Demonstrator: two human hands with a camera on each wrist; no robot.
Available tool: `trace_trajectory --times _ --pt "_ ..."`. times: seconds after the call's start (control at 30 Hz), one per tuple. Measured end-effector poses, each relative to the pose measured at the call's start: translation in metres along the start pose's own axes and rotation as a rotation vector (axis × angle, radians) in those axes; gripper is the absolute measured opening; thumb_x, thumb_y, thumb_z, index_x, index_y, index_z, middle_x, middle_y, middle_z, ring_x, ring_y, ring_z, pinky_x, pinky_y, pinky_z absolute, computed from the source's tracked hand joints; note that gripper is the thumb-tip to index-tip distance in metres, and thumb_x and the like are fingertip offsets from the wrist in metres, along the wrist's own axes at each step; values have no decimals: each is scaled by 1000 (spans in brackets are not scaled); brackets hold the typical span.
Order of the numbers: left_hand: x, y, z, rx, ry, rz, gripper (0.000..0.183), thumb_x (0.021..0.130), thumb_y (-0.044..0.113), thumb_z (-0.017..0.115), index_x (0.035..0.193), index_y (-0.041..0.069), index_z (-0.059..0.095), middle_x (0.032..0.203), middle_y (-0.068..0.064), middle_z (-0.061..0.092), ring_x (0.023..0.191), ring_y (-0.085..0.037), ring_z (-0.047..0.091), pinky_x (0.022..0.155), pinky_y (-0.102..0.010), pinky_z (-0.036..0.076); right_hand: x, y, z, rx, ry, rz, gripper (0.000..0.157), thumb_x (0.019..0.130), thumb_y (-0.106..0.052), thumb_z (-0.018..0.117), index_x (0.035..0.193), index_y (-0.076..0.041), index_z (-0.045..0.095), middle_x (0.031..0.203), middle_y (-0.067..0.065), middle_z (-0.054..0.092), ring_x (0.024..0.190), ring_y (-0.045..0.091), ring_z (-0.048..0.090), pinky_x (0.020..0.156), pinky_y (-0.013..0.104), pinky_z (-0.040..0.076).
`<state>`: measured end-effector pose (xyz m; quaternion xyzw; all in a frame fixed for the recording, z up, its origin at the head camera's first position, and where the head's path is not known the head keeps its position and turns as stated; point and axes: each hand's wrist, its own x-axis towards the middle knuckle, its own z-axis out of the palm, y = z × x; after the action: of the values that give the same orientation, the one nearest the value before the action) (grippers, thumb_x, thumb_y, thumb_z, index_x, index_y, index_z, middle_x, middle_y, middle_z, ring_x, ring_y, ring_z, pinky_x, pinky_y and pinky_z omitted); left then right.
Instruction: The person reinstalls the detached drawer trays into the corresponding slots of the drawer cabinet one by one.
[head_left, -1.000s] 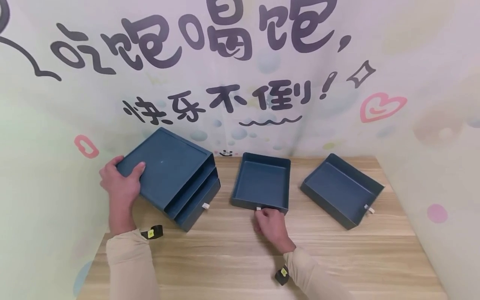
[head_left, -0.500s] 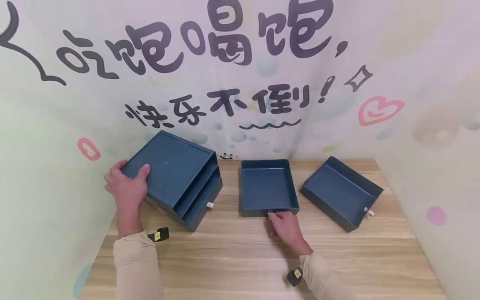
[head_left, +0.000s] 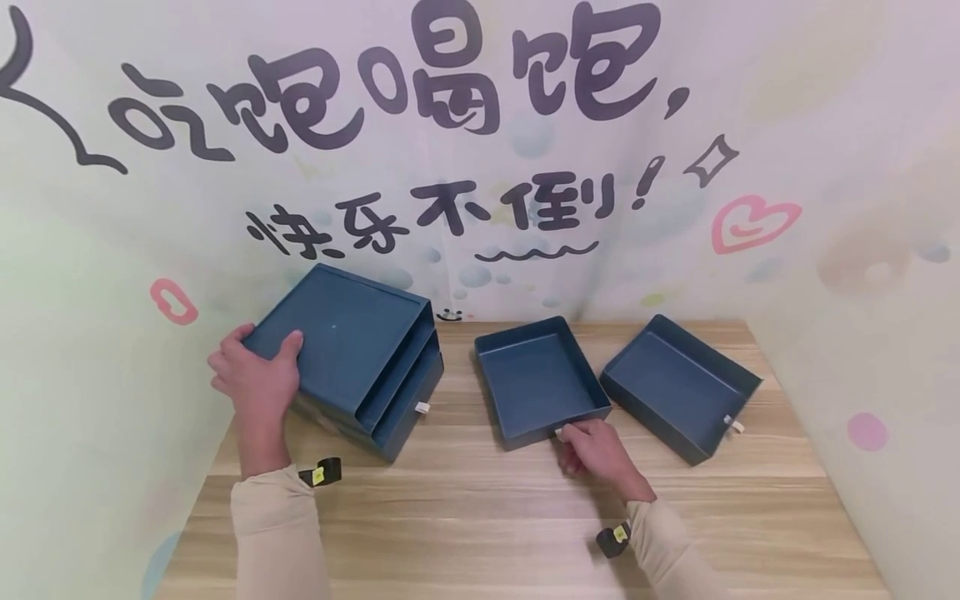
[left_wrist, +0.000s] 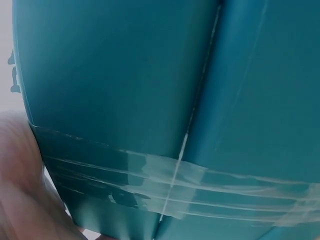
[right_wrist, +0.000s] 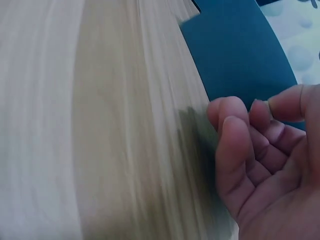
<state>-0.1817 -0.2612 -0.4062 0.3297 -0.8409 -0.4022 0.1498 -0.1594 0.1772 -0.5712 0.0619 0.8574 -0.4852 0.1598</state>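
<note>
A dark blue desktop drawer cabinet (head_left: pixel 345 342) stands at the left of the table, two upper slots open and a drawer with a white tab (head_left: pixel 422 407) in the lowest. My left hand (head_left: pixel 258 367) grips its near left edge, thumb on top and fingers round the far side. The left wrist view shows clear tape (left_wrist: pixel 175 185) along the cabinet's side. In the middle lies a loose blue drawer (head_left: pixel 536 379), turned at an angle. My right hand (head_left: pixel 600 454) pinches the front of it at its white tab, the other fingers curled beneath.
A second loose drawer (head_left: pixel 682 387) lies to the right, its white tab facing front right, close beside the middle drawer's corner. Behind the wooden table (head_left: pixel 465 517) rises a wall (head_left: pixel 465 150) with printed characters. Side walls stand left and right.
My right hand has drawn the middle drawer to the right and a little nearer, turning it so its corner comes close to the right drawer. The left hand keeps its hold on the cabinet.
</note>
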Motion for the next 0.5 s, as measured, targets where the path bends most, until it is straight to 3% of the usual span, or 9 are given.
trace_trajectory --times 0.33,0.5 --pt "-3 2 -1 -1 -14 -23 81 84 58 57 146 16 25 143 -20 21 127 -40 21 101 -53 28 -3 3 -6 -82 -46 -44 39 93 -23 49 63 -4 65 53 5 63 48 16 60 48 30 50" --pt "-2 1 0 -2 -17 -25 83 83 60 58 146 16 25 143 -19 21 126 -39 21 100 -52 28 -9 1 -5 -142 -4 -61 36 92 -32 57 66 -9 66 55 2 63 49 12 57 50 26 47"
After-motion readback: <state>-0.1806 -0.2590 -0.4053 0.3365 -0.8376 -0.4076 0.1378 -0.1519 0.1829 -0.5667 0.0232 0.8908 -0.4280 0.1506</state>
